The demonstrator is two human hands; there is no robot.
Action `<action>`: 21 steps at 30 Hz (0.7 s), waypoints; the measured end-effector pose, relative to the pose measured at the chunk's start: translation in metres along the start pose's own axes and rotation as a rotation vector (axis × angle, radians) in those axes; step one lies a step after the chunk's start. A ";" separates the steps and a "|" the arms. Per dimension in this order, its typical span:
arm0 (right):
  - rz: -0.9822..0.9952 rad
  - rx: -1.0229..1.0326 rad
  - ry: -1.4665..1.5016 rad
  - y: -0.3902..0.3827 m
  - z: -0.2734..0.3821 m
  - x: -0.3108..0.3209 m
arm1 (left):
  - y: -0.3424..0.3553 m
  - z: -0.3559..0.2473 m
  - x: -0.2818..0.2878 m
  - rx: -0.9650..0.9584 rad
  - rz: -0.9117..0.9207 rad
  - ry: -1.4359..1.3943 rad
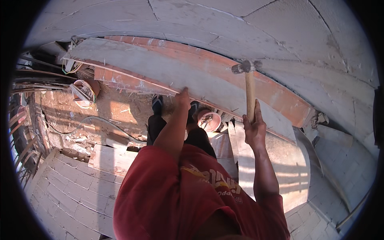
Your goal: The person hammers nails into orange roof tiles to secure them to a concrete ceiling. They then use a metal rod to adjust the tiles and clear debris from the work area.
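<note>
My right hand (255, 128) is closed around the wooden handle of a hammer (250, 86), whose dark metal head points up and away from me. The hammer stands over the right part of a long grey board (160, 66) with a reddish edge. My left hand (183, 99) grips the near edge of this board around its middle, the fingers partly hidden from view. Several thin nails (204, 98) stick up along the near edge. Beneath and behind the grey board lies a reddish board (276, 94).
A round bucket (85, 94) with scraps stands on the dirt floor at the left, a smaller pink bucket (209, 121) near my feet. A hose (110, 122) crosses the debris. Block walls (76, 184) stand at lower left and across the top; a pale panel (286, 172) leans at right.
</note>
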State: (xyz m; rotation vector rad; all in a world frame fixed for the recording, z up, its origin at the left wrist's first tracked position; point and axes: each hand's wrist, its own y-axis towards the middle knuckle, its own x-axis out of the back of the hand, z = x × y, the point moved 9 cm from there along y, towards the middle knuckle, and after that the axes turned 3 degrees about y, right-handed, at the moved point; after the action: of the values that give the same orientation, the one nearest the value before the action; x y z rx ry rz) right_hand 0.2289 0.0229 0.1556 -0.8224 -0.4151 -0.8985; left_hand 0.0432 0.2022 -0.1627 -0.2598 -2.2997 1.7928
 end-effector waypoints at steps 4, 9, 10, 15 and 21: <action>-0.148 -0.017 0.051 0.010 0.008 -0.014 | 0.022 -0.011 0.011 -0.064 -0.077 -0.005; 0.333 -0.067 -0.191 -0.018 -0.095 -0.132 | 0.024 -0.001 0.004 -0.054 0.001 -0.149; 0.259 0.042 -0.165 -0.024 -0.104 -0.131 | 0.032 0.000 0.004 -0.065 0.021 -0.175; 0.225 -0.290 -0.076 -0.027 -0.092 -0.086 | 0.053 -0.005 0.006 -0.184 -0.122 -0.024; 0.149 -0.314 -0.005 -0.032 -0.124 -0.061 | 0.023 -0.037 -0.032 -0.201 -0.028 0.135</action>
State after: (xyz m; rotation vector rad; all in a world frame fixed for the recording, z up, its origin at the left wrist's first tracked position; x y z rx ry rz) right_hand 0.1663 -0.0527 0.0532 -1.1280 -0.2152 -0.8335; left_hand 0.0844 0.2334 -0.1787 -0.3666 -2.3742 1.4833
